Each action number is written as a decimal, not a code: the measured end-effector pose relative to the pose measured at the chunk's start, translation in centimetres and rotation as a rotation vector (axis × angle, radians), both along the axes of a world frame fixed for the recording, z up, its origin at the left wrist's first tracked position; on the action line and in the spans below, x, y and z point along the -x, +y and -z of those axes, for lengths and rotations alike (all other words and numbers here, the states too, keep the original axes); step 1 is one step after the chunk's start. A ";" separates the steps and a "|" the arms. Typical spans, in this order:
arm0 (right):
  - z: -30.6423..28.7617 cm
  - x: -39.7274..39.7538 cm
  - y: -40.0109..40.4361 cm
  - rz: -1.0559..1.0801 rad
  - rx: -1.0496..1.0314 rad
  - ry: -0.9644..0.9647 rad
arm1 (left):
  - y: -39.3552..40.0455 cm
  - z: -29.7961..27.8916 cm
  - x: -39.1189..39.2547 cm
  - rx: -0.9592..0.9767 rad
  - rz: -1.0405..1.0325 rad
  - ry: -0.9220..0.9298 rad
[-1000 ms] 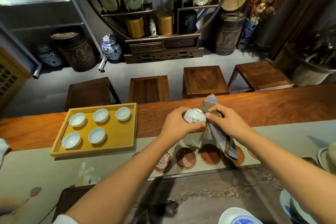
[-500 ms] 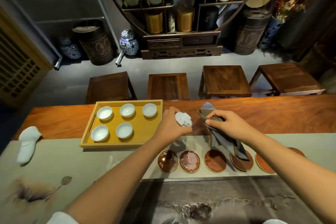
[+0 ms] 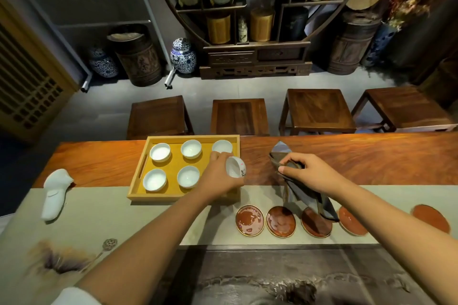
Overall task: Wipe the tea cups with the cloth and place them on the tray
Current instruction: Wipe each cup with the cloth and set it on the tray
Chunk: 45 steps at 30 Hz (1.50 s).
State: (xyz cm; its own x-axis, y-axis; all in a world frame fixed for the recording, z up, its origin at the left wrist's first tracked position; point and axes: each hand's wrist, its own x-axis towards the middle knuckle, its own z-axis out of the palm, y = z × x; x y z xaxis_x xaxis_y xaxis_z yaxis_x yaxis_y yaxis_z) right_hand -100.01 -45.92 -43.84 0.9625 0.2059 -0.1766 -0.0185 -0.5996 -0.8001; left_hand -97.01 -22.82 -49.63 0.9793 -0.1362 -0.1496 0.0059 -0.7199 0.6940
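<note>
The left hand [image 3: 218, 178] has its grip curled round a white tea cup [image 3: 235, 166], tilted on its side over the yellow tray's [image 3: 138, 187] 4 o'clock corner. Five cups [image 3: 190, 148] sit on the tray. At 3 o'clock from the cup, the right hand [image 3: 308, 176] pinches the folded cloth [image 3: 301, 193], which hangs over the saucers [image 3: 249, 220] on the desk [image 3: 99, 166].

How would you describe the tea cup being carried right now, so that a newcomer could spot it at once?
Start at the yellow wooden tray on the long table, which holds five white tea cups. At its right edge, the left hand grips a sixth tea cup in the air. Unlike the upright cups on the tray, it is tilted sideways and shows a small painted motif on its outer wall.
</note>
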 end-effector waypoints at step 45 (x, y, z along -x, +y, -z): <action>2.0 -1.9 0.2 0.083 0.003 0.083 | 3.1 5.1 -3.1 -0.419 0.156 0.033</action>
